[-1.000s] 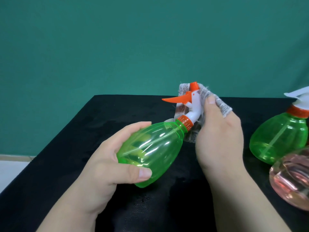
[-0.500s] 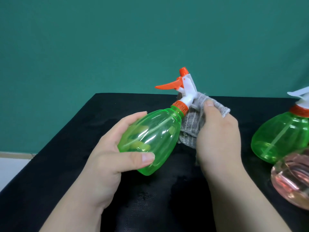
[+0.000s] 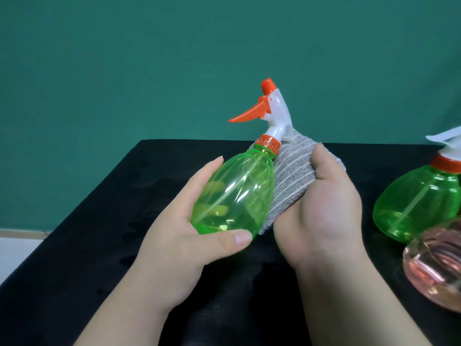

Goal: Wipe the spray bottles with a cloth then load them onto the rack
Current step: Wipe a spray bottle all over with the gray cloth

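In the head view, the left hand (image 3: 189,236) is curling its fingers and thumb around a smooth, translucent green spray bottle (image 3: 237,193). Its egg-shaped plastic body is tilting above the middle of the matte black table (image 3: 124,245), while the right hand (image 3: 321,216) is gripping a ribbed grey striped cloth (image 3: 287,176) and pressing it against the bottle's right flank. Three bottles and one cloth are showing: this bottle, a second green bottle (image 3: 419,203) at the right, and a pink bottle (image 3: 439,265) lying just nearer, partly cropped.
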